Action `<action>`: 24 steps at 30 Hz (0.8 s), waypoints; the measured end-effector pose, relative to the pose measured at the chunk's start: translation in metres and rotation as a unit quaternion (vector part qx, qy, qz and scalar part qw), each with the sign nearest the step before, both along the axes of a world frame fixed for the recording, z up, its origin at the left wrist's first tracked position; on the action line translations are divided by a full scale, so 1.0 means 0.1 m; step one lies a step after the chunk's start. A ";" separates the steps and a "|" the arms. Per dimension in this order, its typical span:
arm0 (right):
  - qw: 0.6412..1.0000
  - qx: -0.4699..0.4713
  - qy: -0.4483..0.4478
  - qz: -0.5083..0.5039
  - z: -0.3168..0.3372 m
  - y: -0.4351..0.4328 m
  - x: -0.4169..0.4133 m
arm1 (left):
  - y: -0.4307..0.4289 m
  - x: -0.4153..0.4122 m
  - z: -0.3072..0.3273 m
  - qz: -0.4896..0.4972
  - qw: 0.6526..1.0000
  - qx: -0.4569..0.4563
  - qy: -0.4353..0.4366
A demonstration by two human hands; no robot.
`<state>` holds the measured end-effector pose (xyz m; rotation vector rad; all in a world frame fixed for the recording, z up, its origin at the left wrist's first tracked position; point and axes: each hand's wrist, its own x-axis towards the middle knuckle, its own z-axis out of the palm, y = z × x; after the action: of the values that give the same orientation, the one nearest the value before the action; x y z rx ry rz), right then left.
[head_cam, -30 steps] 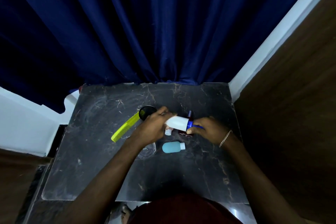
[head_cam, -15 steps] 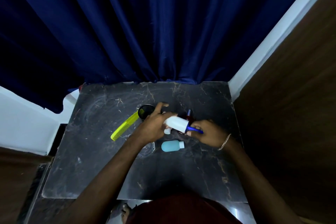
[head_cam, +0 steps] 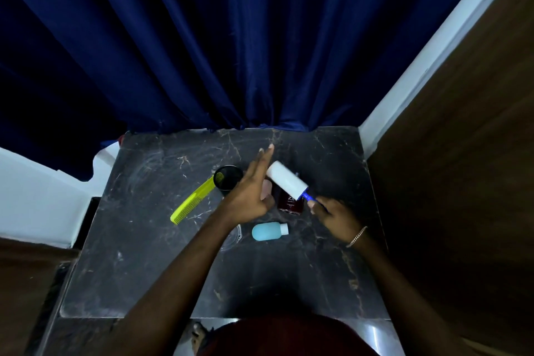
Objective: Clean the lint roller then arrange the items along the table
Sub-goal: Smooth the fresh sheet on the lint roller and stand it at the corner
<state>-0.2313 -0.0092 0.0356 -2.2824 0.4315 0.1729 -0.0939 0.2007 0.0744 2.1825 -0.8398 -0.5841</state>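
Note:
My right hand [head_cam: 333, 214] grips the blue handle of the lint roller [head_cam: 286, 180], whose white roll points up and to the left over the dark marble table [head_cam: 138, 254]. My left hand [head_cam: 250, 191] is flat and open, fingers stretched, its palm against the left side of the roll. Under the roller stands a dark red bottle [head_cam: 290, 202]. A light blue bottle [head_cam: 268, 230] lies on its side nearer me. A yellow-green comb [head_cam: 192, 204] lies to the left, next to a small black cup [head_cam: 228, 179].
A dark blue curtain [head_cam: 231, 52] hangs behind the table's far edge. A brown wooden panel [head_cam: 462, 182] with white trim borders the right side. A clear round lid [head_cam: 232, 237] lies partly under my left forearm.
My left hand has let go of the roll and opened flat against it, fingers extended. The roller has tilted so its white end points further up and away.

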 end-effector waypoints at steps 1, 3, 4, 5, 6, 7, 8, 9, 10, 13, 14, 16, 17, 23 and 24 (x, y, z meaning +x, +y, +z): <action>0.999 0.013 0.002 -0.029 -0.05 -0.03 0.01 | -0.02 0.00 -0.02 0.001 1.000 0.005 -0.002; 0.994 0.056 0.002 -0.091 -0.17 -0.12 0.04 | -0.06 0.00 -0.08 -0.005 0.999 0.034 -0.026; 0.990 0.075 0.003 -0.118 -0.22 -0.17 0.07 | -0.09 0.01 -0.12 -0.010 0.997 0.051 -0.048; 0.986 0.085 0.004 -0.141 -0.27 -0.22 0.10 | -0.11 0.02 -0.16 -0.016 0.995 0.069 -0.073; 0.984 0.084 0.004 -0.160 -0.31 -0.27 0.13 | -0.13 0.03 -0.21 -0.021 0.992 0.084 -0.096; 0.982 0.074 0.003 -0.172 -0.36 -0.32 0.16 | -0.16 0.05 -0.25 -0.027 0.988 0.098 -0.117; 0.982 0.059 0.003 -0.180 -0.40 -0.38 0.20 | -0.17 0.07 -0.27 -0.033 0.984 0.110 -0.134; 0.982 0.044 0.006 -0.186 -0.45 -0.44 0.24 | -0.19 0.08 -0.30 -0.038 0.981 0.120 -0.146; 0.981 0.027 0.011 -0.190 -0.49 -0.50 0.29 | -0.21 0.10 -0.32 -0.042 0.979 0.129 -0.154; 0.980 -0.028 0.023 -0.196 -0.60 -0.64 0.44 | -0.26 0.14 -0.35 -0.043 0.976 0.140 -0.164; 0.978 -0.042 0.028 -0.205 -0.63 -0.69 0.49 | -0.28 0.15 -0.36 -0.041 0.975 0.142 -0.165; 0.971 -0.071 0.043 -0.223 -0.70 -0.79 0.60 | -0.30 0.18 -0.37 -0.036 0.974 0.146 -0.168; 0.968 -0.087 0.052 -0.228 -0.73 -0.84 0.64 | -0.30 0.19 -0.37 -0.033 0.974 0.149 -0.168; 0.949 -0.149 0.054 -0.272 -0.89 -1.06 0.78 | -0.26 0.23 -0.34 -0.018 0.969 0.185 -0.166; 0.947 -0.161 0.055 -0.273 -0.91 -1.08 0.79 | -0.26 0.24 -0.33 -0.015 0.969 0.186 -0.165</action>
<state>-0.1522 -0.1175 -0.0556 -2.3720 1.2042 -0.0575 -0.0696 0.1749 0.0417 2.6638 -1.0012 -0.4234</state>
